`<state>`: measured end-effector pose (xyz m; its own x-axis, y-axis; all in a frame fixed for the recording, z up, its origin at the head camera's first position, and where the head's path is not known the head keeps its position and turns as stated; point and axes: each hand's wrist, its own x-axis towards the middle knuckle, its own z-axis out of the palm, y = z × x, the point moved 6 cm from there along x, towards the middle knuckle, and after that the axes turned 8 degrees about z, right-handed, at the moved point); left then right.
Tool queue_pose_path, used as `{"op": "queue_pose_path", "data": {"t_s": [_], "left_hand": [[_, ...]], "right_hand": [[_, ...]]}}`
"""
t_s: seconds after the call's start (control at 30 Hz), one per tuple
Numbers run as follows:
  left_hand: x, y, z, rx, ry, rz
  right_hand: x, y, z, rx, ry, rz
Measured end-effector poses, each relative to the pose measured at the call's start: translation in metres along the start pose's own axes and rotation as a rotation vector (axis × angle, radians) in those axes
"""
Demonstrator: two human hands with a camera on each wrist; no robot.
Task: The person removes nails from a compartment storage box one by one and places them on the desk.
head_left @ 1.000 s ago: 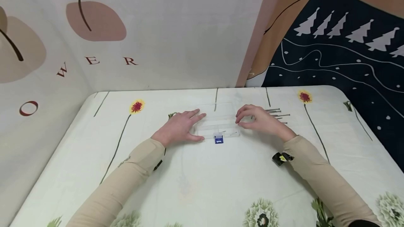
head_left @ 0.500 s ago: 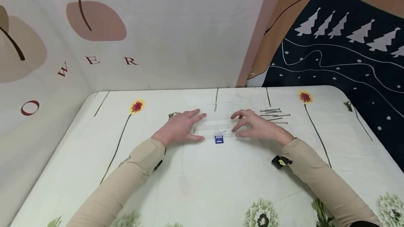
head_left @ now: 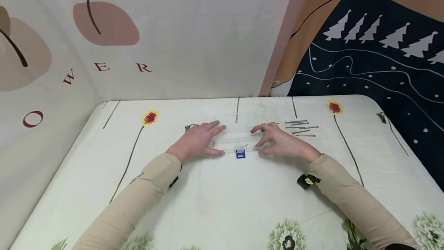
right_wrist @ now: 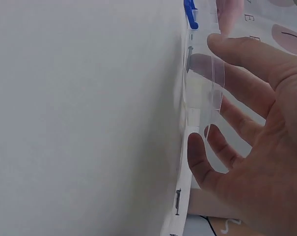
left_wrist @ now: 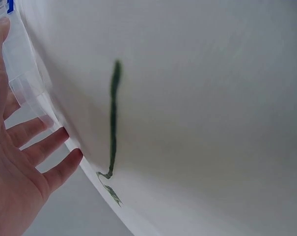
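A clear plastic box [head_left: 229, 144] with a blue latch [head_left: 240, 153] stands near the table's far side, its lid [head_left: 239, 120] laid back behind it. My left hand [head_left: 197, 140] rests at the box's left end, fingers spread and fairly straight. At the right end is my right hand [head_left: 282, 142], its fingers loosely bent, the thumb by the front wall. In the right wrist view, its index finger reaches behind the clear wall, by a nail [right_wrist: 189, 56] inside the box. Whether it touches that nail is hard to tell. No nail shows pinched.
Several loose grey nails [head_left: 301, 127] lie on the cloth right of the box, behind my right hand. A flower-printed tablecloth [head_left: 208, 196] covers the table. A pale printed backdrop [head_left: 194, 49] rises at the far edge, a dark tree-printed cloth [head_left: 367, 65] at the right.
My right hand has moved slightly left and toward the front of the box, its pinched fingertips parting. More of the loose nails show behind it. My left hand has stayed put.
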<state>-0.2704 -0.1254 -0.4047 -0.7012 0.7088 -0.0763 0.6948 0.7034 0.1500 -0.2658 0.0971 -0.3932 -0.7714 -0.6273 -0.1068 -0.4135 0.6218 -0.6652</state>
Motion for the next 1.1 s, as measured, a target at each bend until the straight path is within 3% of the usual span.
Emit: {"op": "queue_pose_path", "data": {"t_s": [0.37, 0.57, 1.1], "left_hand": [[0.0, 0.0, 0.0, 0.009, 0.0, 0.002], [0.0, 0.0, 0.001, 0.011, 0.005, 0.007], [0.001, 0.0, 0.0, 0.018, -0.008, -0.002]], "right_hand": [[0.005, 0.001, 0.006, 0.008, 0.006, 0.078], [0.006, -0.001, 0.009, -0.039, 0.04, 0.07], [0.004, 0.0, 0.012, -0.018, 0.05, 0.032]]}}
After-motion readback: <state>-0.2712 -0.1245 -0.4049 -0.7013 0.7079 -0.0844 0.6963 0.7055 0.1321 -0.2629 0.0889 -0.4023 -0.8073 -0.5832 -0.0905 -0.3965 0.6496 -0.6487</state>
